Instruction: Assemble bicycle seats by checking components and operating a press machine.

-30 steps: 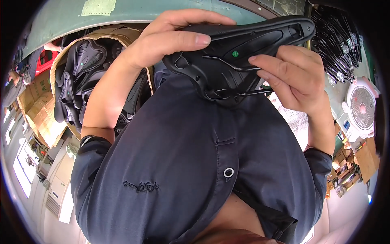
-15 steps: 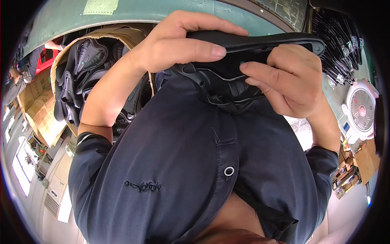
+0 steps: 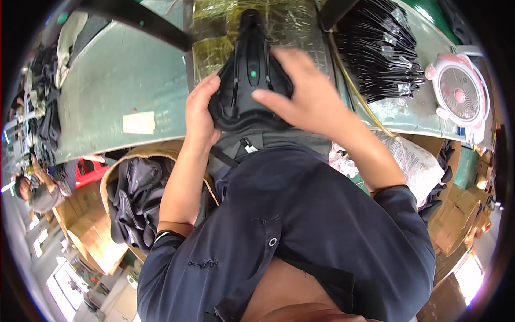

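Both hands hold a black bicycle saddle (image 3: 248,80) with its underside up and a small green dot on it, narrow nose pointing away from me. My left hand (image 3: 199,110) grips its wide rear end from the left. My right hand (image 3: 300,91) lies over its right side with fingers spread across the shell. The saddle sits low over the green workbench (image 3: 118,86), just in front of my dark blue shirt.
A cardboard box (image 3: 137,206) full of black saddles stands at my lower left. A pile of black metal rails (image 3: 375,48) lies on the bench at upper right, beside a pink and white fan (image 3: 458,91). Another person (image 3: 37,190) sits at far left among cartons.
The saddle has been turned from lying crosswise to pointing nose away from me, and it now rests lower over the bench. My view has tilted up toward the bench.
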The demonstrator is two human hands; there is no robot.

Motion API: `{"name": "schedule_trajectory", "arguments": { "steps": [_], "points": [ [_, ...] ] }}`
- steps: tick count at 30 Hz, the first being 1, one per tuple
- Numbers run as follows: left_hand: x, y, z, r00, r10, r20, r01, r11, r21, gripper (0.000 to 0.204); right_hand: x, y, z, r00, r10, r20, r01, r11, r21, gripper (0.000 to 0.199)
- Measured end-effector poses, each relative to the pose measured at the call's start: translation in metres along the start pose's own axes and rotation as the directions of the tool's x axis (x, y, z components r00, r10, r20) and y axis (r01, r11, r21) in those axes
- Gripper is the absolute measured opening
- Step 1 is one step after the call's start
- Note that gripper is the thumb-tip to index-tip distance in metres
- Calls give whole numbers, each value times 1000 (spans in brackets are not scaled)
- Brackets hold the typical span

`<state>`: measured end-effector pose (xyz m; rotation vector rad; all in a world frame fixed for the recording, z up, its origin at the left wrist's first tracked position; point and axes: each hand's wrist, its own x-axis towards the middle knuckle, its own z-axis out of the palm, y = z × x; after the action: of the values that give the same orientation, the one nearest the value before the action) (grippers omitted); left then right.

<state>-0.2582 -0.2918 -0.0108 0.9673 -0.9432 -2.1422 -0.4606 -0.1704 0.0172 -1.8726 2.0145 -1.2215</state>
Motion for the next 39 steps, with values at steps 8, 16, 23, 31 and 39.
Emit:
{"name": "schedule_trajectory", "arguments": {
  "steps": [8, 16, 23, 31, 39],
  "points": [
    [72, -5, 48, 491, 719, 492, -565, -168, 808, 25, 50, 63, 47, 966, 84, -245, -126, 979, -161, 33],
    [99, -13, 42, 384, 797, 466, -576, -187, 796, 27, 57, 74, 57, 937, -60, -345, -18, 976, -219, 24],
    [122, -5, 46, 360, 819, 447, -546, -203, 813, 25, 93, 94, 62, 933, -85, -349, 15, 980, -197, 36],
    [112, -15, 42, 318, 828, 461, -559, -230, 797, 44, 72, 85, 48, 947, 64, -315, -87, 995, -57, 75],
    [97, 6, 34, 563, 751, 343, -532, 12, 847, 44, 63, 71, 24, 974, 183, -132, -142, 952, 270, 47]
  ]
}}
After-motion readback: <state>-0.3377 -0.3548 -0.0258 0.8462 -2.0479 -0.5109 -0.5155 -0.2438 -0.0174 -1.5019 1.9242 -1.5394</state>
